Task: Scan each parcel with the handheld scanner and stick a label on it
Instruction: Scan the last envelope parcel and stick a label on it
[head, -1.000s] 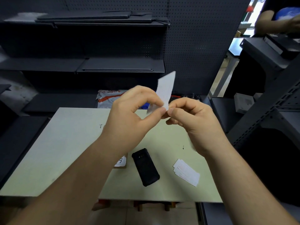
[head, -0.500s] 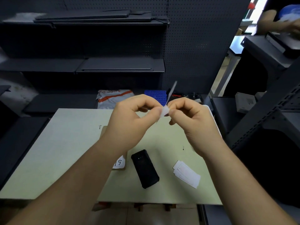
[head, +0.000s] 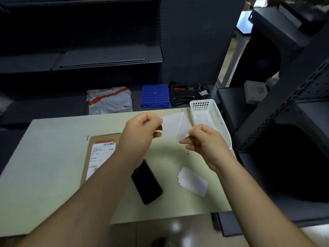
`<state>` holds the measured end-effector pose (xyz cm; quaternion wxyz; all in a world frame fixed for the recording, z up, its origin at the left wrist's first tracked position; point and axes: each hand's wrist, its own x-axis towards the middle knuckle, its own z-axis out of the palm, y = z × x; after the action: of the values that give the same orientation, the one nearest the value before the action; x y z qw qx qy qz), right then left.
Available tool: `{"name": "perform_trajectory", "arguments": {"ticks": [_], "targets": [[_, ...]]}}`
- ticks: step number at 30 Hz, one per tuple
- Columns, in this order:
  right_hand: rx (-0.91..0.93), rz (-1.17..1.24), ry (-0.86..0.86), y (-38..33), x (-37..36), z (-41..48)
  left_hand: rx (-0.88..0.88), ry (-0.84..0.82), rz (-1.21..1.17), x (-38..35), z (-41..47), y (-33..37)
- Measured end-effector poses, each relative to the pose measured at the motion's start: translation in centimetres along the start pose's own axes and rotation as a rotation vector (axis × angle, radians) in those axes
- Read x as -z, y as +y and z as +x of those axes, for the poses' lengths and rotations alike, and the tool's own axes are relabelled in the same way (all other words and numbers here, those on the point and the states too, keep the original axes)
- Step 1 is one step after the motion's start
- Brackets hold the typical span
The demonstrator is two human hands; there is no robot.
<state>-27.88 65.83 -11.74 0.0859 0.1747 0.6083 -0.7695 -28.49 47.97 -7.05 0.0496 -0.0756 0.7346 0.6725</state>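
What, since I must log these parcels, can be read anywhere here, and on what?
No text is legible.
Shipping label on the brown parcel: barcodes and print lines, too small to read.
Grey mailer bag: red print near its top, blurred.
Label pinched between left hand and right hand: no print shows.

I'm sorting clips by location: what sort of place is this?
Probably a parcel handling stockroom: a flat brown cardboard mailer with a barcoded shipping label lies on the pale green table, a white-and-orange plastic courier bag sits behind it, and dark metal pegboard shelving stands around.
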Motion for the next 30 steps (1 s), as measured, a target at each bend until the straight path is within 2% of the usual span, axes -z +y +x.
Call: {"name": "perform_trajectory", "arguments": {"ticks": [6, 10, 13, 17, 20, 25, 27, 30], "targets": [[-0.105, -0.141, 0.269, 5.2, 5.8, 5.4, 0.169, 0.033, -0.259, 0.2, 2.8, -2.6], [-0.076, -0.151, 0.446, 6.7, 7.3, 8.1, 0.248, 0.047, -0.295, 0.6, 3.9, -4.6], [-0.089, -0.207, 0.492, 7.4, 7.8, 10.4, 0.272, 0.046, -0.297, 1.0, 4.2, -5.8], [-0.121, -0.431, 0.448, 7.9, 8.0, 11.4, 0.300, 0.054, -0.309, 1.9, 4.3, -6.9], [-0.006, -0.544, 0.468, 7.8, 6.2, 10.3, 0.304, 0.072, -0.327, 2.7, 4.1, -7.4], [0.179, -0.794, 0.335, 8.9, 1.4, 9.1, 0.321, 0.101, -0.346, 4.8, 3.3, -8.5], [0.124, -0.742, 0.246, 9.0, -0.4, 8.3, 0.310, 0.128, -0.268, 5.9, 3.1, -9.1], [0.091, -0.557, -0.063, 9.1, -4.3, 5.9, 0.292, 0.170, -0.167, 7.4, 2.7, -10.1]]}}
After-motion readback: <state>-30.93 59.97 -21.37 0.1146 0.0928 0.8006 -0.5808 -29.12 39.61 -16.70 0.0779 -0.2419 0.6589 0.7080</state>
